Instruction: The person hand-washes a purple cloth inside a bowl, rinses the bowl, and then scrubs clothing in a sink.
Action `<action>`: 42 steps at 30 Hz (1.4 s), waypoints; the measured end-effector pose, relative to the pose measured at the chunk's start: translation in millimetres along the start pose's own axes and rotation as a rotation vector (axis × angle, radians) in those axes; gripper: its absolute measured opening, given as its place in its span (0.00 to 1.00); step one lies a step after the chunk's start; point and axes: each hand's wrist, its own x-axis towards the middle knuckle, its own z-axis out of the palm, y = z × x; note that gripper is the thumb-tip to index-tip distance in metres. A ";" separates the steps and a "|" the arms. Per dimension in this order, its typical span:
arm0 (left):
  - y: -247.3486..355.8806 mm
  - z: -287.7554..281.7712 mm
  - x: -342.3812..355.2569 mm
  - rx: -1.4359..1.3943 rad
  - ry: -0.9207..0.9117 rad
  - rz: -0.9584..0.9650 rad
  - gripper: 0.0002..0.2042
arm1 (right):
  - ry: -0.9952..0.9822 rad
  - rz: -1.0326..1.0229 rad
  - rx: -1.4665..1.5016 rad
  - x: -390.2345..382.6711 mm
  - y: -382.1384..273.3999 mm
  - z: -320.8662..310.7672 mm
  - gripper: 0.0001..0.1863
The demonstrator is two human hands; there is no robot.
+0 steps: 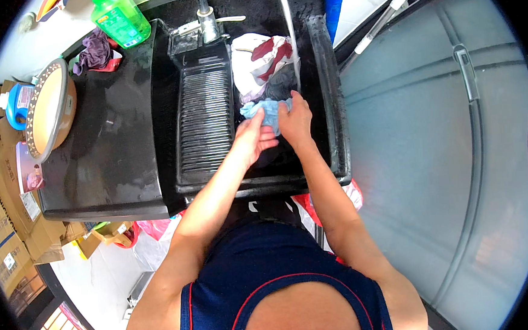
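A wet, light blue cloth (268, 112) is bunched between my hands in the basin of the black sink (334, 130). My left hand (252, 140) has the cloth's near left part between its thumb and loosely bent fingers. On the right side, my right hand (296, 122) grips the cloth with its fingers closed round it. Just beyond lie a dark grey cloth (281, 83) and a white garment with dark red patches (257, 59). A narrow pale stream, apparently water (294, 48), comes down beside them near my right hand.
A ribbed washboard (207, 120) is left of the basin, with a tap (208, 24) behind it. The black counter (108, 144) holds a green bottle (121, 22), crumpled dark cloth (95, 49) and a tilted bowl (55, 111). Cardboard boxes (12, 198) stand left; a frosted door (420, 149) stands right.
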 end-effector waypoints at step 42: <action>-34.6 -58.7 77.7 -0.670 -0.621 -0.309 0.20 | -0.303 -0.112 0.002 -78.1 -61.5 24.4 0.22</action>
